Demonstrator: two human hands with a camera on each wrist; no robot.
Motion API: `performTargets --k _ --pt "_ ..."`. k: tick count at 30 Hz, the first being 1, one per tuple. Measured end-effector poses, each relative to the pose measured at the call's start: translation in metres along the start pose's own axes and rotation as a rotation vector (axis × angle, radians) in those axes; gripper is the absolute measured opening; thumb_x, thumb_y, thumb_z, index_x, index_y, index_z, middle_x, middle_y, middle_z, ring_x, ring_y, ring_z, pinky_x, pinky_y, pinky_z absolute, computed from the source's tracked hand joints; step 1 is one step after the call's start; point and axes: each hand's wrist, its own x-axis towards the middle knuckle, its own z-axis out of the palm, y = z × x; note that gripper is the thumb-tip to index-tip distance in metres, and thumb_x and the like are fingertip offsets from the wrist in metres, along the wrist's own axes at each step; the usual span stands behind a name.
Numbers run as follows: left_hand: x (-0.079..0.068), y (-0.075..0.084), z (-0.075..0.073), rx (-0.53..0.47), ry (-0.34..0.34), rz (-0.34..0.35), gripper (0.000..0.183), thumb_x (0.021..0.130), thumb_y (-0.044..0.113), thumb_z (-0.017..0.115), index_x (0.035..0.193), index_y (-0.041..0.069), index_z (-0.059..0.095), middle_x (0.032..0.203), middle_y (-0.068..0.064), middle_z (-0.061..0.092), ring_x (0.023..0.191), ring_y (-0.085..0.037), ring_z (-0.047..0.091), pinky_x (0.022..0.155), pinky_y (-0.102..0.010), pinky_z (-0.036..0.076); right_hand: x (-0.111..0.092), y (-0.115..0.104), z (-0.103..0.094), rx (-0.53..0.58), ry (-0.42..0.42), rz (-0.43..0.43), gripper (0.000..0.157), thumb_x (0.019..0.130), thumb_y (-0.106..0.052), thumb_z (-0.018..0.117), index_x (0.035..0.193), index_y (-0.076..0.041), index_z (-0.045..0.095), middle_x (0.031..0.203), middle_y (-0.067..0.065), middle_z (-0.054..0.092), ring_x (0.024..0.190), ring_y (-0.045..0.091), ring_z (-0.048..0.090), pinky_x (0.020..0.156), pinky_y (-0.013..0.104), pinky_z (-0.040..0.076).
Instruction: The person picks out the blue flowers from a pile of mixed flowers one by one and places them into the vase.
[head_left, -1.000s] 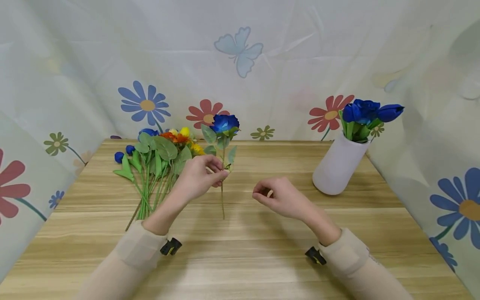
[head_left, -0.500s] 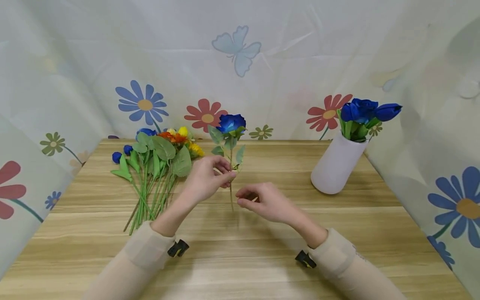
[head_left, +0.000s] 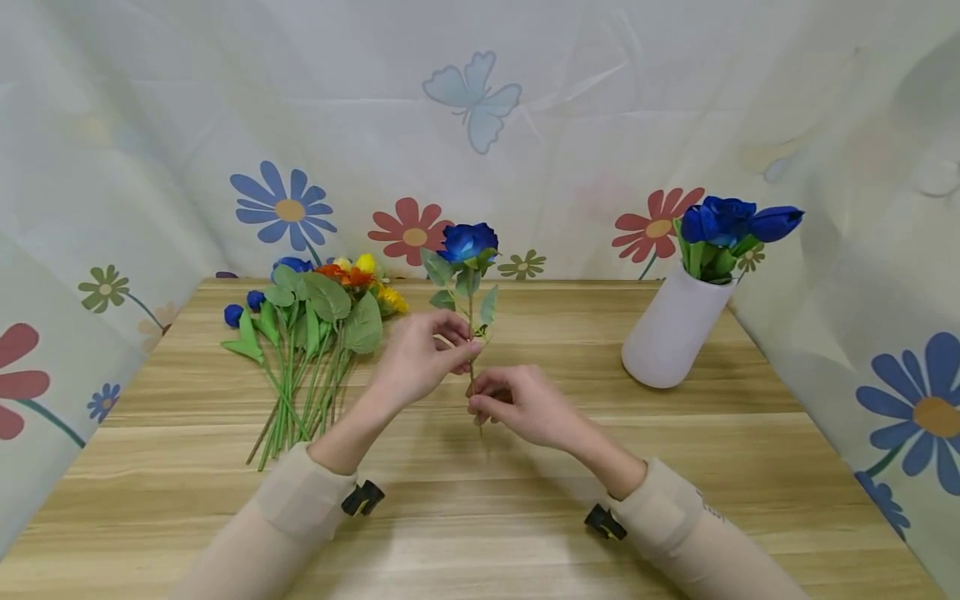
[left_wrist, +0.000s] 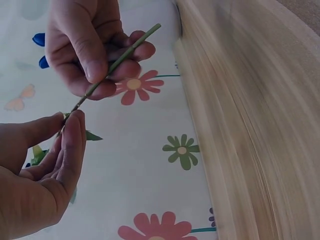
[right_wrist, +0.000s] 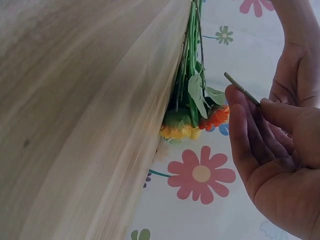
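A blue artificial flower [head_left: 470, 243] with grey-green leaves stands upright between my hands, above the table. My left hand [head_left: 420, 358] pinches its stem just below the leaves, between thumb and fingers. Lower down, my right hand [head_left: 528, 406] pinches the same stem near its bottom end. In the left wrist view the bare stem [left_wrist: 146, 35] runs past the right thumb and sticks out beyond the fingers. The right wrist view has the stem's cut end [right_wrist: 232, 80] poking out between thumb and fingertips; the blossom is out of that view.
On the left of the wooden table [head_left: 480, 533] lies a bunch of artificial flowers [head_left: 300, 358], with blue, orange and yellow heads. A white vase [head_left: 675, 329] holding blue flowers [head_left: 723, 221] stands at the right. Behind hangs a flower-print curtain [head_left: 600, 108].
My left hand has carried the blue flower a little to the right. My right hand has moved left to the stem and now pinches its lower part.
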Motion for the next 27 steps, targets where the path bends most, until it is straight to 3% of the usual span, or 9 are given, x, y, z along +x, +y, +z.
performTargets --k 5,12,20,27 --pt "0.0003 -0.0003 0.0002 0.006 0.015 0.000 0.014 0.096 0.013 0.075 0.103 0.001 0.070 0.090 -0.007 0.073 0.069 -0.018 0.072 0.063 -0.032 0.059 -0.0001 -0.0003 -0.0002 -0.001 0.008 -0.002 0.006 0.101 -0.004 0.065 0.100 -0.002 0.071 0.086 0.004 0.075 0.073 0.008 0.070 0.067 0.030 0.059" --pt "0.0019 0.0002 -0.0011 0.017 0.041 -0.026 0.015 0.098 0.019 0.073 0.103 0.004 0.072 0.087 -0.004 0.074 0.069 -0.018 0.073 0.063 -0.037 0.059 -0.0010 -0.0012 -0.0008 -0.021 0.015 0.008 0.006 0.100 -0.006 0.067 0.098 -0.005 0.072 0.085 0.003 0.075 0.072 0.008 0.070 0.066 0.029 0.058" --pt "0.0022 0.0004 -0.0016 -0.001 0.045 -0.041 0.016 0.098 0.018 0.073 0.103 0.003 0.072 0.086 -0.005 0.074 0.072 -0.021 0.074 0.063 -0.033 0.059 -0.0019 -0.0016 -0.0007 -0.017 0.016 0.009 0.005 0.099 -0.005 0.068 0.097 -0.001 0.072 0.084 0.005 0.075 0.076 0.028 0.073 0.067 0.029 0.058" --pt "0.0016 0.0004 -0.0017 -0.008 0.039 -0.038 0.014 0.099 0.016 0.072 0.102 0.002 0.071 0.085 -0.005 0.073 0.070 -0.016 0.073 0.063 -0.032 0.059 -0.0020 -0.0026 -0.0016 -0.033 0.018 0.012 0.006 0.099 -0.006 0.069 0.099 -0.002 0.073 0.084 0.001 0.074 0.073 0.010 0.071 0.067 0.029 0.058"
